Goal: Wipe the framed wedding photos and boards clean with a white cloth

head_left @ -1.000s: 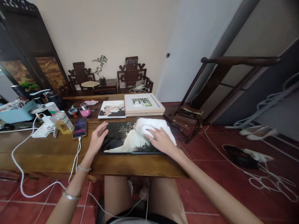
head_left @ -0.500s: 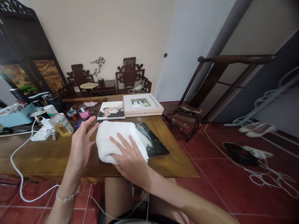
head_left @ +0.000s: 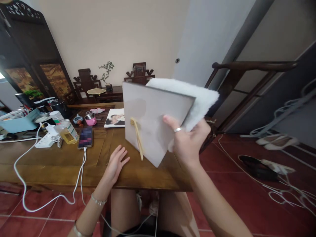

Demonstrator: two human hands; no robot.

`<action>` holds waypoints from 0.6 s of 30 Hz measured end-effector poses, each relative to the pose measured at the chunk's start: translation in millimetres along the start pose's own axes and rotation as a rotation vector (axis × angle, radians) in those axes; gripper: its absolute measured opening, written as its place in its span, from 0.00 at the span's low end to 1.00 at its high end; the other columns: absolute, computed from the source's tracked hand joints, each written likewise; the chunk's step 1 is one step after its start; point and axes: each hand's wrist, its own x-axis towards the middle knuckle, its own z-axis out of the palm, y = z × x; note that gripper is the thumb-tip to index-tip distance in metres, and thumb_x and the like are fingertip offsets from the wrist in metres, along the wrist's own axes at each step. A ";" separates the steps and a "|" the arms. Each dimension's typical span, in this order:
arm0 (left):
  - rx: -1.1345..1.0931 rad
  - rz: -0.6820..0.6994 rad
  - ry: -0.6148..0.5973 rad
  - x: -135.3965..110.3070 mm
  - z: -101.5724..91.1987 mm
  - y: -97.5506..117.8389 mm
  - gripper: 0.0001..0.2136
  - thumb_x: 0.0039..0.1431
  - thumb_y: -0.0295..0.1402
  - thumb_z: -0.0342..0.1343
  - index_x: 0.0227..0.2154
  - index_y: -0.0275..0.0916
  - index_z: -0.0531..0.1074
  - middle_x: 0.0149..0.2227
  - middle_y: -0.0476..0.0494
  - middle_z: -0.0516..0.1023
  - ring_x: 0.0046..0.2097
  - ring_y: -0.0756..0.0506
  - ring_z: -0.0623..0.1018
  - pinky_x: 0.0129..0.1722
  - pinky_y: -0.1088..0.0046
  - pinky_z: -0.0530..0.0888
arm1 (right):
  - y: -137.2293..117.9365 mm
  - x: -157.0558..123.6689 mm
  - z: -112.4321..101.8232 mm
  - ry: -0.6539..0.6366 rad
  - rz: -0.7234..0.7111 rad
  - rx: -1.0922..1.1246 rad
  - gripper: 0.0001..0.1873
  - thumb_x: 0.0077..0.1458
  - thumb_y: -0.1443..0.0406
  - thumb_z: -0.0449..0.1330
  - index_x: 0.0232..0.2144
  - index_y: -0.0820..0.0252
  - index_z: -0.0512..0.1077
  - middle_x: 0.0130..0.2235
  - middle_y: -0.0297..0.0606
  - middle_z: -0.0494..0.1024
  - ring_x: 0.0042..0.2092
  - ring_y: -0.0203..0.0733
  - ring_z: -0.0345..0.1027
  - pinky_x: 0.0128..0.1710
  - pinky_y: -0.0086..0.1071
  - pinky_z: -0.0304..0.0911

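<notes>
My right hand (head_left: pixel 189 140) grips the edge of a photo panel (head_left: pixel 153 112), thumb on its plain pale back. The panel is lifted and tilted above the table, its picture side turned away from me. A wooden stand leg (head_left: pixel 137 138) sticks out from its back. Behind the panel, against the hidden front, a white towel (head_left: pixel 202 102) shows, pinned by the same hand. My left hand (head_left: pixel 117 164) is open near the table's front edge, left of the panel and apart from it, fingers spread.
A photo print (head_left: pixel 115 118) lies behind the panel. To the left are a phone (head_left: pixel 85 137) on a charging cable, a bottle of yellow liquid (head_left: pixel 67 131), a power strip (head_left: pixel 46 140) and a pink cup (head_left: pixel 90 119). A wooden chair (head_left: pixel 254 65) stands at right.
The photo panel has been raised off the table by my right hand and turned back side toward me, with the towel behind it. My left hand has moved down and right.
</notes>
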 end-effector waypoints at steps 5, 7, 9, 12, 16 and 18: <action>-0.143 0.090 -0.021 -1.4 10.6 -1.7 0.12 0.59 0.34 0.54 0.44 0.36 0.71 0.54 0.38 0.72 0.55 0.41 0.73 0.52 0.67 0.73 | 21.2 1.9 5.3 0.098 0.386 0.376 0.21 0.47 0.63 0.63 0.45 0.64 0.68 0.42 0.42 0.75 0.47 0.47 0.70 0.47 0.45 0.69; -0.165 0.158 0.086 -1.7 10.2 1.5 0.12 0.59 0.35 0.55 0.43 0.36 0.71 0.51 0.38 0.75 0.51 0.41 0.76 0.49 0.67 0.75 | 32.4 -4.2 1.8 0.065 0.478 0.409 0.23 0.47 0.62 0.63 0.46 0.64 0.66 0.45 0.44 0.74 0.49 0.49 0.69 0.48 0.46 0.69; -0.135 0.149 0.159 1.9 3.9 5.7 0.12 0.59 0.37 0.55 0.42 0.35 0.71 0.46 0.37 0.78 0.46 0.41 0.79 0.45 0.67 0.77 | 42.5 -5.4 -7.1 0.026 0.565 0.429 0.24 0.47 0.61 0.63 0.46 0.64 0.66 0.46 0.45 0.74 0.50 0.51 0.69 0.48 0.48 0.69; -0.074 0.069 0.213 13.4 -14.5 16.9 0.11 0.61 0.36 0.53 0.41 0.33 0.71 0.37 0.38 0.81 0.38 0.42 0.81 0.39 0.67 0.78 | 53.7 7.0 -29.4 0.051 0.626 0.441 0.21 0.48 0.58 0.61 0.44 0.61 0.67 0.48 0.45 0.74 0.51 0.52 0.68 0.46 0.50 0.70; 0.062 0.037 0.126 28.8 -39.4 36.9 0.14 0.58 0.37 0.56 0.40 0.31 0.73 0.29 0.39 0.82 0.31 0.41 0.82 0.33 0.67 0.79 | 64.6 28.1 -65.4 0.332 0.399 0.284 0.22 0.39 0.63 0.68 0.40 0.54 0.69 0.48 0.40 0.75 0.51 0.49 0.69 0.48 0.44 0.68; 0.114 0.012 0.109 34.3 -46.0 43.4 0.13 0.58 0.36 0.56 0.39 0.30 0.73 0.26 0.40 0.81 0.27 0.42 0.81 0.30 0.68 0.78 | 70.9 28.3 -81.8 0.376 0.199 0.023 0.23 0.35 0.65 0.70 0.38 0.54 0.71 0.45 0.40 0.77 0.49 0.50 0.70 0.48 0.43 0.68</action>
